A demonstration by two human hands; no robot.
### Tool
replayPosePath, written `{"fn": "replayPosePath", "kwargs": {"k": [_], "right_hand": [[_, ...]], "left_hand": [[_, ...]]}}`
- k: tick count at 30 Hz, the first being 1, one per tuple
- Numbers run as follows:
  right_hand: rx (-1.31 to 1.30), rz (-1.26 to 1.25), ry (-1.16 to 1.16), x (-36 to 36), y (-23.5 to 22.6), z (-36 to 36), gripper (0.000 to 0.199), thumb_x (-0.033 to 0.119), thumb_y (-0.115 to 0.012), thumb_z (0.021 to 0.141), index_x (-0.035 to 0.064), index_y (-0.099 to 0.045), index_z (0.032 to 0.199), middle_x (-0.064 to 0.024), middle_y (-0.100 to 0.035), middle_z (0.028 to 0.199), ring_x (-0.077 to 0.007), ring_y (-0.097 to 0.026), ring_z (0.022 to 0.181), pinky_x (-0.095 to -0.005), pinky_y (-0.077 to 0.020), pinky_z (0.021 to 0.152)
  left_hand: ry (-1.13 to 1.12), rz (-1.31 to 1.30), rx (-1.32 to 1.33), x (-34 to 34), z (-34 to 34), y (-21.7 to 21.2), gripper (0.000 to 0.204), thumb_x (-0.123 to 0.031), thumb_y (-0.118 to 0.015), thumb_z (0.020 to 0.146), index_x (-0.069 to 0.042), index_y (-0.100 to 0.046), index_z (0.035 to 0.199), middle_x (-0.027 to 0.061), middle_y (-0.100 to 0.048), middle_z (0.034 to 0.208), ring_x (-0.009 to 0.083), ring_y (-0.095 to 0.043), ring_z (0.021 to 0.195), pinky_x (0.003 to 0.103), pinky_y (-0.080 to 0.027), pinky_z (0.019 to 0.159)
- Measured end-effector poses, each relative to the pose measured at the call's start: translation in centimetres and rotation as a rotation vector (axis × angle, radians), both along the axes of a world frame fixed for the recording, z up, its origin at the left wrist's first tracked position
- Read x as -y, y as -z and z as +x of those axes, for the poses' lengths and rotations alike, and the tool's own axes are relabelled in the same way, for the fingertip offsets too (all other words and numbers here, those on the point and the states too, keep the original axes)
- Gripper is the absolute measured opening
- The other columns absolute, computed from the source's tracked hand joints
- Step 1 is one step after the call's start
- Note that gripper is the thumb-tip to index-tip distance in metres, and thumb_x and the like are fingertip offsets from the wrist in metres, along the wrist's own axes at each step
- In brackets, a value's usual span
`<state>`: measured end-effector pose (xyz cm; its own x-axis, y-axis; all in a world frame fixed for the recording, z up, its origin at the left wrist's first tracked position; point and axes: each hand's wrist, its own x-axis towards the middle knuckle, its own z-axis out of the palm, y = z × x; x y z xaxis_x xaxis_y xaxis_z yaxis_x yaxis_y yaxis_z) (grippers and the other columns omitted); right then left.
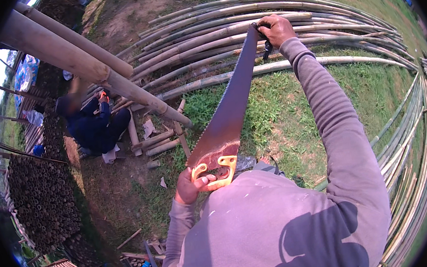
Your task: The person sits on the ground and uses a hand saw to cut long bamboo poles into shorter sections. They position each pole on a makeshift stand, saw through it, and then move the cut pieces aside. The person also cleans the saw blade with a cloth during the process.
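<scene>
A large handsaw (pixel 231 107) with a dark, partly rusty blade slants up across the middle, its toothed edge facing left. My left hand (pixel 186 187) is closed round its yellow-orange handle (pixel 216 175), low in the view. My right hand (pixel 276 29) reaches far forward to the narrow tip of the blade, fingers closed. A small black tool (pixel 267 50) sticks out below those fingers, close to the blade's tip. The fingers hide part of it, so I cannot tell its exact kind.
Long bamboo poles (pixel 215 33) lie on the grass ahead, and more poles (pixel 415 142) curve along the right. Thick bamboo (pixel 74 54) slants across the upper left. A person (pixel 95 123) in dark clothes crouches there. Cut bamboo (pixel 43 202) is stacked at left; another saw (pixel 152 261) shows below.
</scene>
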<state>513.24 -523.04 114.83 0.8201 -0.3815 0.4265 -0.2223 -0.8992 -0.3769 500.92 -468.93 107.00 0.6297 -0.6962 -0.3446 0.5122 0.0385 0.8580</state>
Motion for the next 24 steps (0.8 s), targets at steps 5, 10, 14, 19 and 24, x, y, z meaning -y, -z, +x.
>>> {"fn": "replayPosePath", "kwargs": {"k": [5, 10, 14, 19, 24], "right_hand": [[0.282, 1.442, -0.057, -1.5, 3.6, -2.7, 0.022, 0.012, -0.070, 0.101, 0.0026, -0.074, 0.122, -0.0044, -0.077, 0.099, -0.0146, -0.073, 0.088, -0.0316, -0.0611, 0.081], [0.180, 1.704, -0.237, -8.1, 3.4, -6.1, 0.033, 0.001, -0.060, 0.103, 0.0045, -0.063, 0.136, -0.0082, -0.072, 0.117, -0.0178, -0.073, 0.098, -0.0412, -0.0640, 0.088], [0.099, 1.701, -0.398, -16.4, 2.3, -8.0, 0.037, -0.005, -0.062, 0.101, 0.0019, -0.061, 0.138, -0.0110, -0.071, 0.120, -0.0191, -0.073, 0.101, -0.0416, -0.0641, 0.089], [-0.243, 1.675, -0.651, -24.9, 3.6, -11.8, 0.026, -0.002, -0.063, 0.103, -0.0037, -0.068, 0.129, -0.0108, -0.072, 0.119, -0.0159, -0.071, 0.097, -0.0320, -0.0594, 0.092], [-0.715, 1.785, -0.786, -31.0, 2.1, -15.8, 0.025, 0.003, -0.063, 0.104, -0.0041, -0.068, 0.128, -0.0107, -0.074, 0.114, -0.0169, -0.072, 0.100, -0.0332, -0.0615, 0.090]], "left_hand": [[-0.157, -0.004, 0.069, 1.2, -1.9, -0.3, 0.041, 0.000, -0.063, 0.097, 0.003, -0.060, 0.138, 0.0113, -0.074, 0.118, 0.0195, -0.074, 0.104, 0.037, -0.061, 0.097], [-0.340, 0.060, 0.302, 3.8, -4.3, -1.4, 0.057, -0.002, -0.068, 0.099, 0.004, -0.045, 0.151, 0.0172, -0.065, 0.135, 0.0202, -0.068, 0.119, 0.037, -0.062, 0.095], [-0.532, 0.031, 0.332, 5.2, -7.4, -0.9, 0.071, -0.002, -0.072, 0.098, 0.000, -0.036, 0.159, 0.0147, -0.060, 0.143, 0.0181, -0.064, 0.122, 0.034, -0.061, 0.091], [-0.836, 0.053, 0.548, 6.7, -11.1, -0.7, 0.061, -0.004, -0.085, 0.090, -0.006, -0.061, 0.146, 0.0053, -0.069, 0.122, 0.0100, -0.062, 0.097, 0.027, -0.057, 0.085], [-0.927, 0.319, 0.801, 4.6, -13.2, -3.9, 0.056, -0.003, -0.088, 0.086, -0.006, -0.068, 0.138, 0.0097, -0.073, 0.120, 0.0131, -0.068, 0.095, 0.031, -0.057, 0.079]]}}
